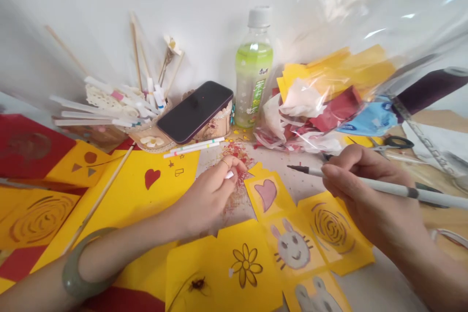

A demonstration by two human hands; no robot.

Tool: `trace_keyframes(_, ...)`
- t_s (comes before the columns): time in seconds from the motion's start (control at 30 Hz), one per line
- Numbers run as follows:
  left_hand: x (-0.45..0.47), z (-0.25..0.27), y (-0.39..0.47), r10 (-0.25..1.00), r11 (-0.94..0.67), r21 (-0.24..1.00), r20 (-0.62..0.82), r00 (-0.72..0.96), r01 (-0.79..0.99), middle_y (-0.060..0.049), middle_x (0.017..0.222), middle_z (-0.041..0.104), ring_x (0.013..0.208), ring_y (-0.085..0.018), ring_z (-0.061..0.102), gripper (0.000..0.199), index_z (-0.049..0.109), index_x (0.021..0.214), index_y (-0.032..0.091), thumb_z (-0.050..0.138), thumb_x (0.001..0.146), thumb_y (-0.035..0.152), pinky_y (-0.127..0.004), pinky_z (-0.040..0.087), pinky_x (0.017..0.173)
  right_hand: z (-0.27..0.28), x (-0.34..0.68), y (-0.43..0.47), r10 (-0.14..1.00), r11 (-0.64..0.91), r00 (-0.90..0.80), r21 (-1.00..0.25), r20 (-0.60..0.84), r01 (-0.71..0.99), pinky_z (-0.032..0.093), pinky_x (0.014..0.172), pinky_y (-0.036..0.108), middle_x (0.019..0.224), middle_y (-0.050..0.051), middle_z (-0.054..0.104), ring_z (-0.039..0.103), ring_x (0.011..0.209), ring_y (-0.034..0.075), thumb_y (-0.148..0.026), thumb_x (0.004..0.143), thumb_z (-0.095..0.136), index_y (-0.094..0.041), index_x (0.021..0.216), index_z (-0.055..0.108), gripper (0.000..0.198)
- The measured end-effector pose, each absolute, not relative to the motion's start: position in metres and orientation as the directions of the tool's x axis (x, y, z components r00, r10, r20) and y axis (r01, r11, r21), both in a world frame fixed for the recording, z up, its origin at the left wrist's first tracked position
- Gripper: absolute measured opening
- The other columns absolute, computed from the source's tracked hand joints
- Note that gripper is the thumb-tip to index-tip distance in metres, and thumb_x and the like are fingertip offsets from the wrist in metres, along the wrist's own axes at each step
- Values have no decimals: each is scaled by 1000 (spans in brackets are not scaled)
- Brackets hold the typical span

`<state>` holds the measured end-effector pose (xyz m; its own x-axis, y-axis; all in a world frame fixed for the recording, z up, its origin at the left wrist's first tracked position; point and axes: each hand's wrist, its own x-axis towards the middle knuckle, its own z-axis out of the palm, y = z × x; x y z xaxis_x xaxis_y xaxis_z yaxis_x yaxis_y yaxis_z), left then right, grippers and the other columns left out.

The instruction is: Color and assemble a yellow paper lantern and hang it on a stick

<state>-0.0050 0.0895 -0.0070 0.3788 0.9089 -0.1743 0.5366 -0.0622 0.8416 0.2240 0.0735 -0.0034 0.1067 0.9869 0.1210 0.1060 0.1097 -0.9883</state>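
My right hand [369, 190] is closed around a white brush pen [387, 186], its dark tip uncapped and pointing left above the table. My left hand [215, 187] is closed on a small white thing [229, 174], which looks like a pen cap; most of it is hidden by the fingers. Between and below the hands lie yellow paper squares: one with a pink heart [266, 194], one with a rabbit face [292, 248], one with a dark swirl [331, 224] and one with a flower outline [246, 265]. The pen touches none of them.
Behind the hands stand a phone [197, 111] leaning on small wooden pots, a drink bottle [255, 73] and plastic bags of paper scraps [329, 73]. White markers [87, 112] and sticks fill the left. Scissors [397, 143] lie right; a thin stick [102, 195] crosses yellow paper.
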Motion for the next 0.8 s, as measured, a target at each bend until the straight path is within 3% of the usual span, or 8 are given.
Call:
trace_keyframes(0.13,-4,-5,92,837,203,937,-316,446,283,0,79,51,59,-9,46,26,52,95,16,35,75,10,-24,40,58,4,227,67,985,166,-54,-984,163,61,33,50,23,62,-4,54,45,57,10,-40,74,67,-24,72,60,17)
trace_keyframes(0.23,0,-5,87,812,253,953,-303,498,166,-3,89,58,70,-11,54,24,48,103,16,45,79,15,-25,43,69,8,226,61,978,139,-165,-990,130,40,36,48,21,58,-3,55,47,53,9,-43,82,56,-23,73,64,23)
trace_keyframes(0.37,5,-7,76,752,315,947,-291,592,66,-9,112,58,76,-12,61,37,38,114,19,54,82,29,-29,44,77,7,223,56,977,111,-193,-991,94,78,33,43,18,52,-6,52,43,46,6,-35,82,59,-21,66,55,22)
trace_keyframes(0.53,7,-7,71,722,249,967,-219,657,50,-11,105,62,86,-16,63,47,37,113,17,60,79,41,-30,44,78,5,222,55,978,145,-165,-983,125,115,31,41,19,49,-5,50,42,45,7,-37,82,58,-20,58,49,31)
trace_keyframes(0.67,6,-4,69,704,210,977,-184,686,45,-10,99,65,85,-16,65,38,36,112,17,56,84,33,-32,44,82,8,221,54,984,134,-141,-979,112,154,30,41,20,48,-4,50,41,44,7,-37,82,58,-19,56,48,33)
trace_keyframes(0.8,6,0,66,697,177,978,-202,689,108,-10,106,62,80,-14,66,33,37,116,18,51,86,22,-32,46,81,12,217,54,973,126,-217,-973,82,195,32,41,20,48,-3,52,43,43,7,-39,80,59,-19,55,51,33)
